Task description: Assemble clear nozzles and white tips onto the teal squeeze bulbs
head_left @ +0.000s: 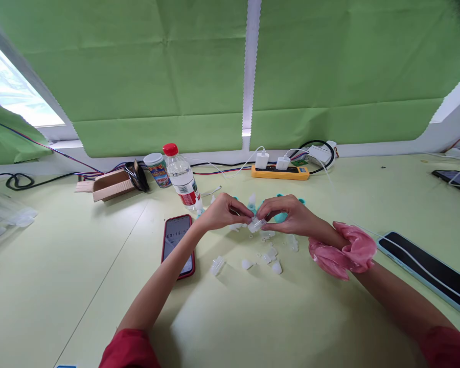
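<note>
Both hands meet over the middle of the table. My right hand (287,212) is closed on a clear plastic part (256,224), a small hollow piece, between thumb and fingers. At the same piece, my left hand (226,211) pinches with thumb and forefinger; whether it grips this piece or a smaller one on it is too small to tell. Just behind the fingers are teal plastic parts (281,217) and a whitish-tipped piece (252,199). Nearer me lie another clear part (217,265), a white teardrop-shaped piece (247,264) and several small translucent pieces (270,254).
A phone (177,245) showing a timer lies left of the parts, with a water bottle (183,179) and a printed canister (158,169) behind. An orange power strip (279,172) with white chargers sits at the back. A cardboard box (113,185) stands left; a tablet-like device (425,266) lies right.
</note>
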{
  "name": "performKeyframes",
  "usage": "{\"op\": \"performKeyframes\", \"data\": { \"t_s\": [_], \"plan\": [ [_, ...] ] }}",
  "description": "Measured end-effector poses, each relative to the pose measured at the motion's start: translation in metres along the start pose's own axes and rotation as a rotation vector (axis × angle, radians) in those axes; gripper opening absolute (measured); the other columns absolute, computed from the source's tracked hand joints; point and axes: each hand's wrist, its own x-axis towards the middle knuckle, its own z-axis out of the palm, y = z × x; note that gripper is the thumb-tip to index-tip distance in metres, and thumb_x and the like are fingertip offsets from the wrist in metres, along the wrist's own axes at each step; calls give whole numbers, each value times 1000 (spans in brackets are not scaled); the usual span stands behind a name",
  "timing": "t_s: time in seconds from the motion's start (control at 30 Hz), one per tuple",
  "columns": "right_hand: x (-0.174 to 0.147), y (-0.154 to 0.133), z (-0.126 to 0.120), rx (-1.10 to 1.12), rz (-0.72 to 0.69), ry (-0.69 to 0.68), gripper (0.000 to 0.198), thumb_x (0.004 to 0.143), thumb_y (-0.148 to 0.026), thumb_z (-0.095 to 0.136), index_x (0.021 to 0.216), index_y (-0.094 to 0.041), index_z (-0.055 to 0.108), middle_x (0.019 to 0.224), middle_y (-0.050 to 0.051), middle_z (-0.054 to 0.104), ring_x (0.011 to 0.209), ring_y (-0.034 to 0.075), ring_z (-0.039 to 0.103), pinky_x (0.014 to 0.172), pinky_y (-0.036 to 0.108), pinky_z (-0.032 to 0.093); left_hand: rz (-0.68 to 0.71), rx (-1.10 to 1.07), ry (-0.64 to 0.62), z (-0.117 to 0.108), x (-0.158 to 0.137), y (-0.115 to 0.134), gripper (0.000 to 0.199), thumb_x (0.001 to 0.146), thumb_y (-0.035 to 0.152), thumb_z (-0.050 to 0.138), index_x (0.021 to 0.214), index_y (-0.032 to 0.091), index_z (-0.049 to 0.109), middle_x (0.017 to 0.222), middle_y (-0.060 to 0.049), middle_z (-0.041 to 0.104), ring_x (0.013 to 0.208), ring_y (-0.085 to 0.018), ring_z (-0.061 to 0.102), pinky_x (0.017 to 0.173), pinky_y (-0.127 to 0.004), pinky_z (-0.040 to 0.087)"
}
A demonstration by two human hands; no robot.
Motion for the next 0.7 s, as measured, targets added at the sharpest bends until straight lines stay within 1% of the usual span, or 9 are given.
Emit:
{"op": "performKeyframes", "data": {
  "t_s": [0.13,0.37,0.5,0.7],
  "plan": [
    [0,0,0,-9,-10,2,9,69,-23,63,75,-16,61,75,3,64,67,13,59,61,25,49,15,42,22,0,-1,3,19,65,24,65,78,12,70,73,-5,70,64,-15,62,56,-19,48],
    [0,0,1,-16,-4,8,9,69,-22,63,75,-17,62,75,4,64,67,13,58,60,25,49,38,41,22,1,-2,5,20,66,23,64,78,9,70,75,-9,70,67,-17,63,59,-22,50],
    [0,0,0,-14,-15,16,9,69,-24,63,75,-17,61,74,3,64,67,13,58,60,25,49,34,52,16,1,-3,6,23,67,24,63,85,11,69,78,-7,70,71,-17,63,62,-22,51],
    [-1,-2,-1,1,-16,31,12,69,-29,64,74,-18,61,73,3,63,68,14,60,61,26,50,51,105,16,1,-4,10,19,67,23,63,82,13,70,76,-6,70,69,-16,63,61,-21,50]
  ]
}}
